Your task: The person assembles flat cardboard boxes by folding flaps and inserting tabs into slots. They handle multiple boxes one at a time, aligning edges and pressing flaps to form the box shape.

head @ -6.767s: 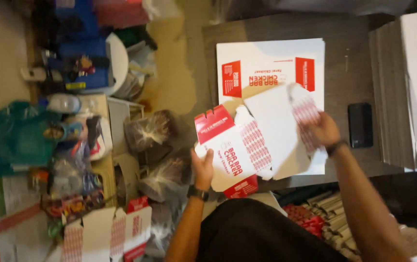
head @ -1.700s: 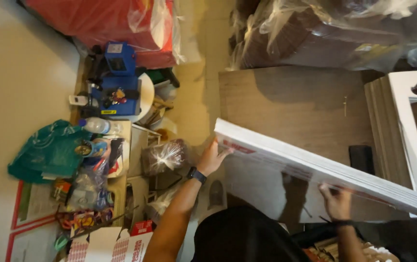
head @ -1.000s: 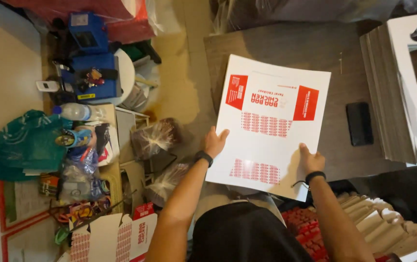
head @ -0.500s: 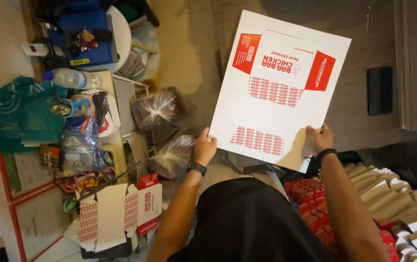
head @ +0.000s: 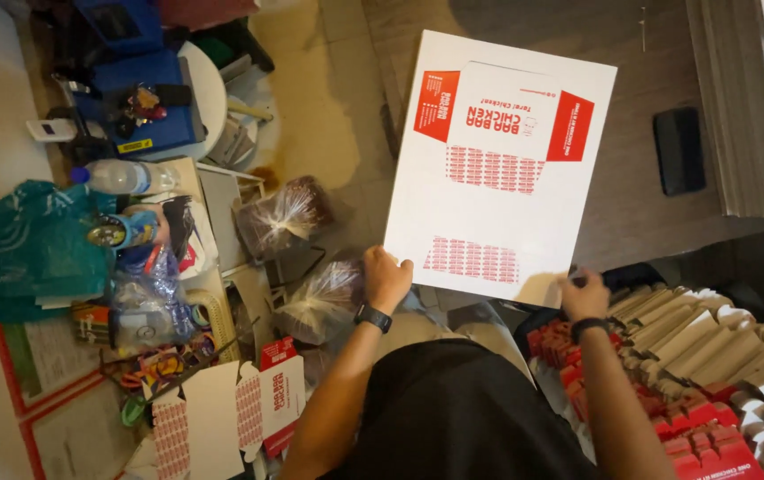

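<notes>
Sheet: a large flat white cardboard sheet with red printed panels (head: 502,169), held up over the wooden table (head: 640,204), near the centre of view.
Left hand: the left hand (head: 386,277) grips the sheet's near corner at 7 o'clock, fingers (head: 391,263) closed on the edge; black wristband below.
Right hand: the right hand (head: 584,296) pinches the near edge at 5 o'clock, fingers narrow on the card.
Phone: a black flat rectangular phone (head: 677,149) lies on the table at 3 o'clock of the sheet.
Stack: folded red-and-white cardboard boxes (head: 711,356) at 4 o'clock.
Bags: clear plastic bags (head: 289,213) on the floor at 9 o'clock.
</notes>
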